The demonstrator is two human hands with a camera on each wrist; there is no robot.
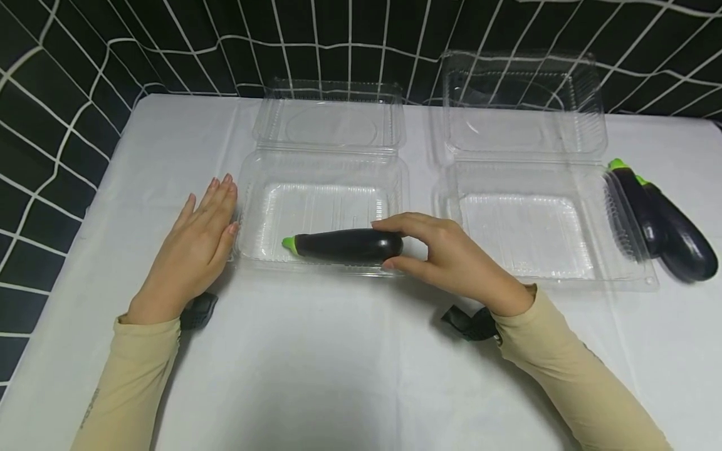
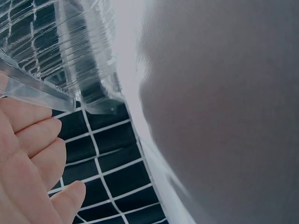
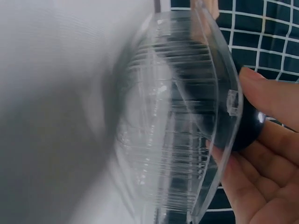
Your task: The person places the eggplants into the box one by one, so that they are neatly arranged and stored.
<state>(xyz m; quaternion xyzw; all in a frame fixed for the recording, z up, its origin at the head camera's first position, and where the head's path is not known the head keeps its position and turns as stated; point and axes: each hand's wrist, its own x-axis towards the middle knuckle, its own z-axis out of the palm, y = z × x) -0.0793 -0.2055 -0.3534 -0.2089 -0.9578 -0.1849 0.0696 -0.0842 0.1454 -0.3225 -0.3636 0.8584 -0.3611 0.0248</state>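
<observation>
A dark purple eggplant [image 1: 344,246] with a green stem end lies lengthwise in the near part of the left clear plastic clamshell container [image 1: 246,188], stem pointing left. My right hand [image 1: 457,260] holds its thick end, thumb on the near side and fingers on the far side. In the right wrist view the eggplant's rounded end [image 3: 252,128] shows between thumb and fingers, above the container's ribbed wall [image 3: 163,135]. At the container's left edge, my left hand [image 1: 194,244] has its fingers extended along the rim. Its fingers [image 2: 39,135] hold nothing.
A second clear clamshell container [image 1: 598,285] stands to the right with its lid [image 1: 524,150] raised back. Two more eggplants [image 1: 685,241] lie on the white-covered table [image 1: 316,363] beyond its right side. Black fabric with a white grid [image 1: 225,62] borders the back and left.
</observation>
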